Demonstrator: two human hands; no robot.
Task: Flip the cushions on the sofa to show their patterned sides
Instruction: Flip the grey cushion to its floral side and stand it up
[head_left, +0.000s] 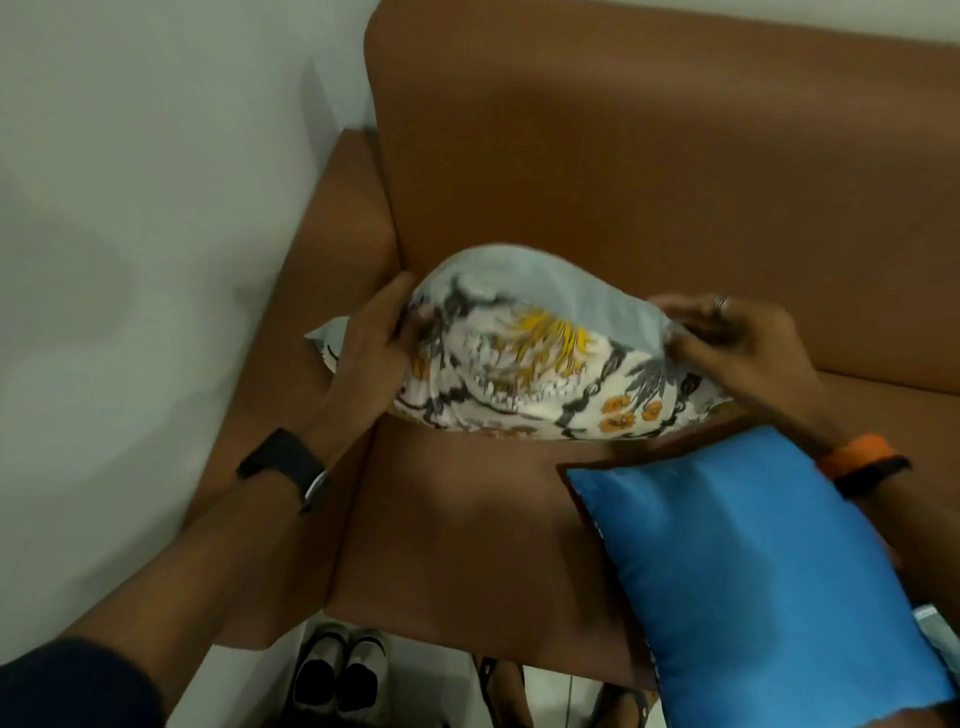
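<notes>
A cushion with a floral print of yellow, orange and grey on white is held above the seat of a brown sofa, near its left armrest. Its pale grey plain side faces the backrest and the patterned side faces me. My left hand grips its left edge and my right hand pinches its right edge. A second cushion lies on the seat at the right with its plain blue side up, under my right forearm.
A white wall runs along the sofa's left side. A pair of light shoes and darker sandals sit on the floor under the sofa's front edge. A pale cloth edge shows at the far right.
</notes>
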